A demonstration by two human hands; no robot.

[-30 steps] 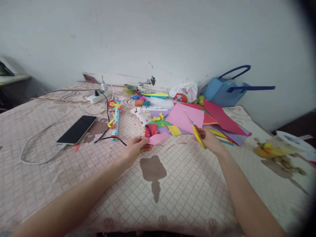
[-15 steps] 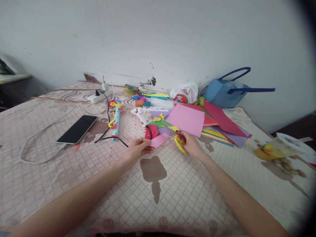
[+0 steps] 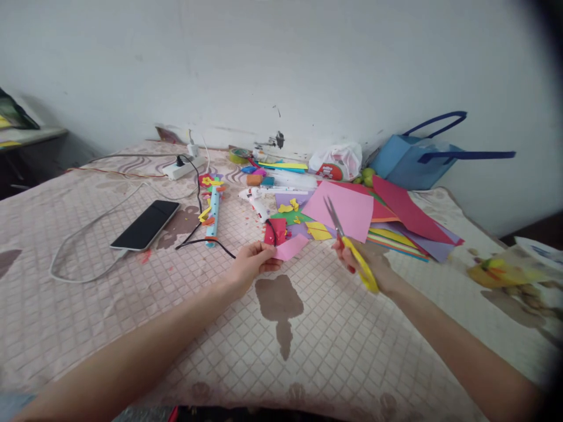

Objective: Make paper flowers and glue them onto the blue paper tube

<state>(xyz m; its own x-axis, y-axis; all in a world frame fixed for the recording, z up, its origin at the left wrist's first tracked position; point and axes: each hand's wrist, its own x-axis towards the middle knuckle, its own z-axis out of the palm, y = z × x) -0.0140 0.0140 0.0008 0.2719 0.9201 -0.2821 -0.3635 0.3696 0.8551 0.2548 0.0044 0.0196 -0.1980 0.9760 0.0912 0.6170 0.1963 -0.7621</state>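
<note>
Between the fingers of my left hand (image 3: pixel 255 261) is a small piece of pink paper (image 3: pixel 292 248), its free end pointing right. My right hand (image 3: pixel 363 264) is closed on yellow-handled scissors (image 3: pixel 361 265), whose blades point up and away over a large pink sheet (image 3: pixel 341 212). The scissors are apart from the small pink piece. Just beyond my left hand lie a red paper piece (image 3: pixel 275 231) and a white glue gun (image 3: pixel 256 205). Yellow paper scraps (image 3: pixel 289 206) rest on purple and green sheets there.
Left of my hands are a phone (image 3: pixel 146 224) on a cable, a power strip (image 3: pixel 182 168) and a light-blue decorated strip (image 3: pixel 213 214). Coloured sheets (image 3: pixel 407 214), a white plastic bag (image 3: pixel 338 162) and a blue bag (image 3: pixel 413 163) stand toward the wall. A yellowish bag (image 3: pixel 495 271) lies far right.
My right hand has moved right, away from the small pink paper, and the scissors have turned with their blades pointing up. My left hand still holds the paper. The view has shifted slightly.
</note>
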